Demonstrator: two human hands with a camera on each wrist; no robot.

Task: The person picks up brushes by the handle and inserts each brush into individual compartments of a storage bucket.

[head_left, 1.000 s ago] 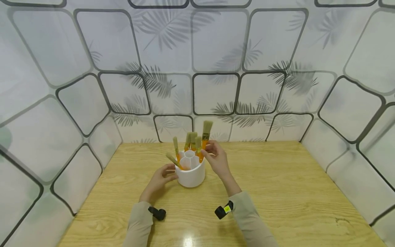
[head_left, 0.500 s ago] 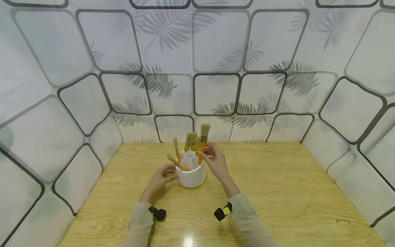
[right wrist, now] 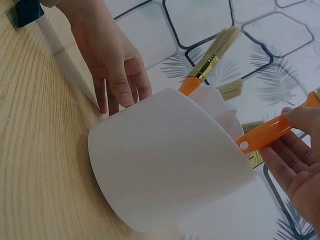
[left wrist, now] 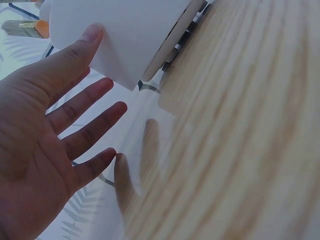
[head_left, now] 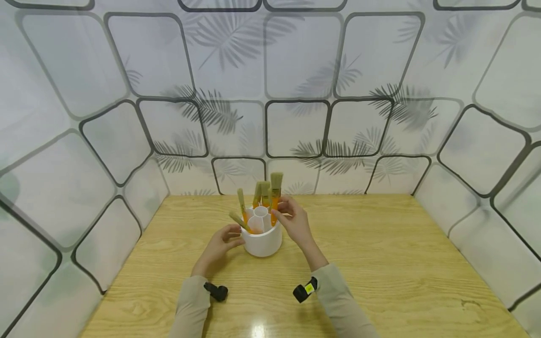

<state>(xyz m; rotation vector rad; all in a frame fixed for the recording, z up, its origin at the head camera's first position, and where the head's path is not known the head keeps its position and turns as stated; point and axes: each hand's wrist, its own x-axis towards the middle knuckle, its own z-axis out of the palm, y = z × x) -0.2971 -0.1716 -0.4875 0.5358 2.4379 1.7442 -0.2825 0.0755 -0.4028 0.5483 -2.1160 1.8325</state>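
Observation:
A round white brush holder point(head_left: 263, 245) with inner dividers stands on the table and carries several paintbrushes with orange handles. My right hand point(head_left: 297, 224) pinches another paintbrush point(head_left: 276, 184) by its orange handle, bristles up, over the holder's right side. In the right wrist view, the end of that handle point(right wrist: 257, 136) with its hole overlaps the holder's rim. My left hand point(head_left: 217, 247) is at the holder's left side, its thumb against the white wall and its other fingers loosely extended, as the left wrist view shows. One brush point(head_left: 240, 221) leans out over the left rim.
The wooden table point(head_left: 380, 263) extends on both sides of the holder. Behind it hangs patterned white cloth point(head_left: 296, 126), which also encloses the left and right sides. Each wrist wears a small black camera, such as the left one point(head_left: 216, 292).
My right hand has shifted slightly left with the paintbrush, which now stands more upright and a little lower against the holder. My left hand and the holder have hardly moved.

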